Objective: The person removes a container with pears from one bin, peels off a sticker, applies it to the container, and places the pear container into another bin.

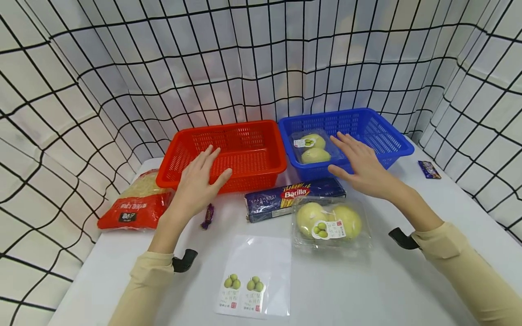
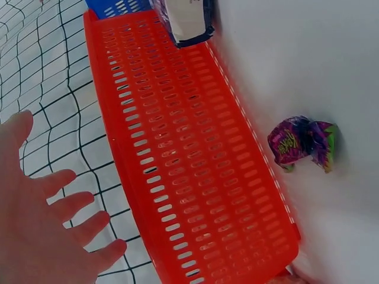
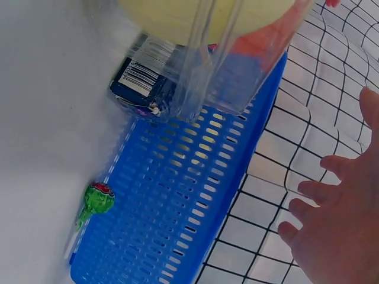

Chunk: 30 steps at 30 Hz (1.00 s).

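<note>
My left hand [image 1: 200, 179], fingers spread, hovers in front of the red basket [image 1: 222, 184] and holds nothing. My right hand [image 1: 360, 167] is also spread and holds nothing, over the front of the blue basket [image 1: 391, 140]. Inside the blue basket sits a clear pack of yellow-green fruit [image 1: 316, 155]. Another clear pack of two such fruits [image 1: 310, 217] lies on the table, below the right hand. Behind it is a dark blue Barilla spaghetti box [image 1: 265, 203]. A purple wrapped candy [image 1: 208, 216] lies near the left hand.
At the far left lies a red plastic food bag [image 1: 136, 208]. A sheet with fruit labels [image 1: 269, 258] is in front. A small dark blue packet [image 1: 429, 170] lies far right. The right wrist view shows a green lollipop [image 3: 98, 198]. Black netting [image 1: 253, 86] surrounds the table.
</note>
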Tool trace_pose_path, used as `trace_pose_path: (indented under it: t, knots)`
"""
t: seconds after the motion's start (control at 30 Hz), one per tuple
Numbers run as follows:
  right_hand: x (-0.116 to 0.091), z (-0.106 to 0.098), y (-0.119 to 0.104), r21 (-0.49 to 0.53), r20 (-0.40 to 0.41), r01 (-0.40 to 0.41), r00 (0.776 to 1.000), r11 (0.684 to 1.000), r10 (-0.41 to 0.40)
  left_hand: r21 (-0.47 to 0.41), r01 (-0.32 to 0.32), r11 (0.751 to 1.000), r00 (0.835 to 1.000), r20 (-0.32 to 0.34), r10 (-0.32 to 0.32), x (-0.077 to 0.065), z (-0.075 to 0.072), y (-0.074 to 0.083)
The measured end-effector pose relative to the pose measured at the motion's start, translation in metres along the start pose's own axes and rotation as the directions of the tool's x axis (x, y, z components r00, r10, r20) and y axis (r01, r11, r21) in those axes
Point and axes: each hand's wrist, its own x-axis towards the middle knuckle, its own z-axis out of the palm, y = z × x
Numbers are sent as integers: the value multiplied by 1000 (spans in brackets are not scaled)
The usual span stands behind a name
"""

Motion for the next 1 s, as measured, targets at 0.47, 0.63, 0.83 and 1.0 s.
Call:
trace_pose_path:
  t: [0.47,0.63,0.83,1.0]
  knots:
    - [17,11,-3,-91,47,-43,998,995,47,59,-29,998,996,85,24,9,8,9]
    - [17,15,-3,-132,44,-35,998,991,41,60,-32,998,994,104,25,10,10,10]
    - [15,16,-3,-139,33,-24,999,990,28,56,-30,998,996,89,25,9,10,12]
    - [16,18,-4,-138,38,-27,999,990,33,60,-30,998,996,85,25,9,8,13]
